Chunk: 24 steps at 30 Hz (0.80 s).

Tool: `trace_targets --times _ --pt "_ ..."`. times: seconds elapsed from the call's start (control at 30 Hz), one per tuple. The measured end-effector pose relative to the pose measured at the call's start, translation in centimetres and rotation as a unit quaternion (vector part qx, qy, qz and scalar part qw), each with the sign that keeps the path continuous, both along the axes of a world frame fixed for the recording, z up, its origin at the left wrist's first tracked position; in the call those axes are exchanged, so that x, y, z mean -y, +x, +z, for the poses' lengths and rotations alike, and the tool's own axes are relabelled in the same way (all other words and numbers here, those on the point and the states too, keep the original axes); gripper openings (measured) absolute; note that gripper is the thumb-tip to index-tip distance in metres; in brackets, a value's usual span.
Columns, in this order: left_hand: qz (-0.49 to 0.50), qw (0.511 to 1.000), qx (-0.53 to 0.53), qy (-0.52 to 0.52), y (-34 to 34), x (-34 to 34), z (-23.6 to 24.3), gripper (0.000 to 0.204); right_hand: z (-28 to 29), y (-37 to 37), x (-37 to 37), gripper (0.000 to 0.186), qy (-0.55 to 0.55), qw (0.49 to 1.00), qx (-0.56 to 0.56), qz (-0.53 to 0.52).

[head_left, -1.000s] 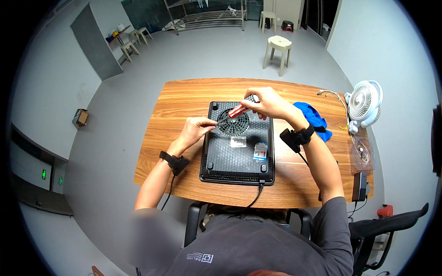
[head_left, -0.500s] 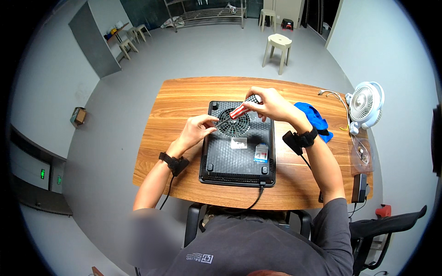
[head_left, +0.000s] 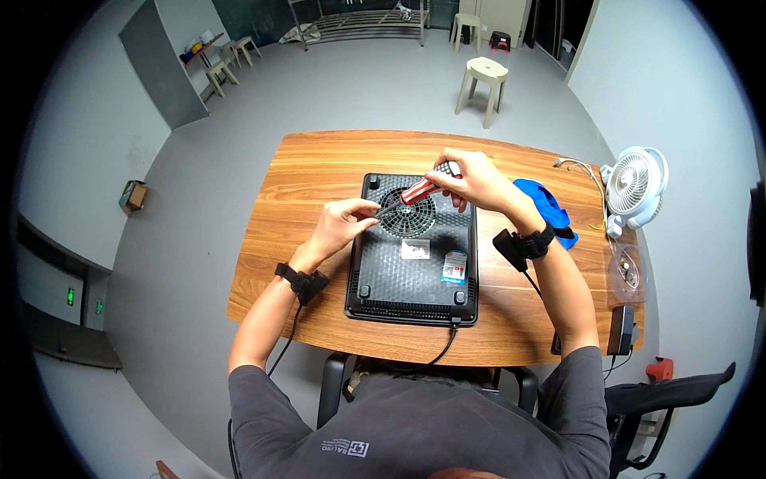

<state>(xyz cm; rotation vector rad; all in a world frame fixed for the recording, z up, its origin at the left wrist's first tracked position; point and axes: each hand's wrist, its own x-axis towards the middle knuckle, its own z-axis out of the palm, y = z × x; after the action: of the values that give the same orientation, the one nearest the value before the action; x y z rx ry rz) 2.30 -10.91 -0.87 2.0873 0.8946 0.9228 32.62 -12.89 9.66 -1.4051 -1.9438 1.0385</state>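
Observation:
A black laptop cooling pad [head_left: 407,279] lies on the table, its feet and round fan grille [head_left: 408,226] facing up. Above the grille slants a screwdriver [head_left: 418,191] with a red-and-white striped handle. My right hand [head_left: 476,182] is closed around the handle's upper end. Thumb and forefinger of my left hand [head_left: 341,227] pinch at the tip of the shaft, over the grille's left edge; any small part between them is too small to make out. A cable [head_left: 448,343] is plugged into the pad's near edge.
Right of the pad lies a blue cloth [head_left: 546,209]. A white fan [head_left: 634,188], a clear tray [head_left: 628,271] with small items and a black power adapter [head_left: 621,330] line the table's right side. Wrist straps with cables are on both my arms. A stool [head_left: 483,80] stands beyond the table.
The screwdriver and both hands have hardly moved; the handle leans slightly lower to the right. The whole view has shifted a little.

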Motion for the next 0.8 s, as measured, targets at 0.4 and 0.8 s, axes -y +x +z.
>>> trace_targets --times 0.4,0.8 --pt "-0.007 0.994 -0.052 0.097 -0.5 -1.6 0.1 0.058 2.1 -0.1 -0.1 0.037 0.056 0.998 0.038 -0.002" --pt "-0.154 0.919 -0.346 0.108 1.0 -3.8 -3.6 0.094 3.8 -2.1 -8.7 0.037 0.214 0.954 0.205 0.042"
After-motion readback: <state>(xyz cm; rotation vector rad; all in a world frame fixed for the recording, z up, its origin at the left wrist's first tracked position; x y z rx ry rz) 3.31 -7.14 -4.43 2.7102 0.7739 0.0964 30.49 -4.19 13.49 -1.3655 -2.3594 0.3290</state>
